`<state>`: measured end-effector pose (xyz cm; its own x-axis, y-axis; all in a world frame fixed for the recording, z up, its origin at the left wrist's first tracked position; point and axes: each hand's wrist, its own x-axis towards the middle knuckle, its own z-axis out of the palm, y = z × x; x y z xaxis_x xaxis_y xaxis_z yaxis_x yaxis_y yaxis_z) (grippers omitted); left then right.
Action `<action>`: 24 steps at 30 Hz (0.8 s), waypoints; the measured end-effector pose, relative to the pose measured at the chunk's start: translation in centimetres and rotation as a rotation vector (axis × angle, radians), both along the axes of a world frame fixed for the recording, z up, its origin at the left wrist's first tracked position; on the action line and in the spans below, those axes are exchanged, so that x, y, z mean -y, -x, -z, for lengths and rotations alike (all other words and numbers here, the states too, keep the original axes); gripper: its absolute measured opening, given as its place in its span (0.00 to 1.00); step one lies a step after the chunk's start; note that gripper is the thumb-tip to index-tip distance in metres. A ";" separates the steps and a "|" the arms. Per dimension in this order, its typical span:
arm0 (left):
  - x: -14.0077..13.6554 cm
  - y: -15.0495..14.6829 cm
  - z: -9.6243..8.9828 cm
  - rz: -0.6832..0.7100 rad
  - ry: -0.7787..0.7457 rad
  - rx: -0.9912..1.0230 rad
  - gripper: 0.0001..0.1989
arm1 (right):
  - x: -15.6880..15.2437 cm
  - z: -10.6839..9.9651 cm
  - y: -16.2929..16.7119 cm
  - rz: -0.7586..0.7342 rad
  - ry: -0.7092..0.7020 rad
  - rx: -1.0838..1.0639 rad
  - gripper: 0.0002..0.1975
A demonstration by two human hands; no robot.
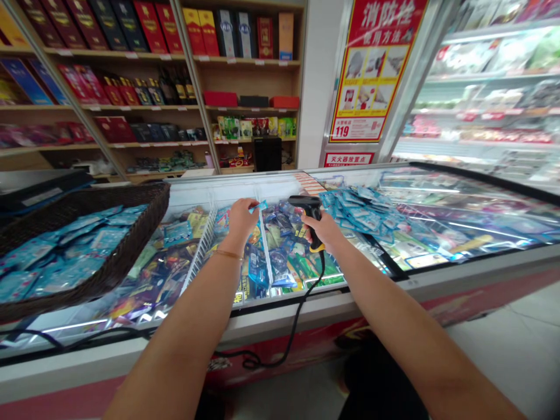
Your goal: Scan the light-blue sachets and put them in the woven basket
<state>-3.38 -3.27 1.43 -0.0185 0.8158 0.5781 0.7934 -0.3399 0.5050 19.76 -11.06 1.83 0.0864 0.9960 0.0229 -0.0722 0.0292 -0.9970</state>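
Note:
My right hand is wrapped round the grip of a black barcode scanner with a yellow trim, its head pointing left. A black cord runs from its base down over the freezer's front edge. My left hand pinches a small blue packet, of which only a corner shows past the fingers. Both hands are above the glass-topped chest freezer. To the right of the scanner, a loose pile of blue packets lies on the freezer top. At left, a dark wicker basket holds many similar blue packets.
Frozen goods in wire-divided sections show inside the freezer. Behind it stand wooden shelves with boxes and bottles. A red fire-hydrant poster hangs on the wall. Refrigerated shelves are at right. The cord loops below the freezer edge.

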 end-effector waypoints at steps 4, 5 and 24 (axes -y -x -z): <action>0.1 -0.1 0.1 -0.010 -0.045 0.004 0.08 | -0.2 0.2 -0.1 -0.008 -0.003 -0.003 0.13; 0.1 -0.1 0.1 -0.015 -0.055 0.007 0.10 | -0.2 0.2 -0.1 -0.010 -0.008 -0.003 0.13; 0.1 -0.4 0.5 -0.045 0.156 0.139 0.22 | 0.2 0.0 0.0 -0.007 -0.017 0.030 0.15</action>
<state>-3.01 -3.34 0.92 -0.1282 0.8917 0.4340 0.7249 -0.2144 0.6546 19.79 -11.22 1.84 0.0784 0.9960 0.0422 -0.0425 0.0456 -0.9981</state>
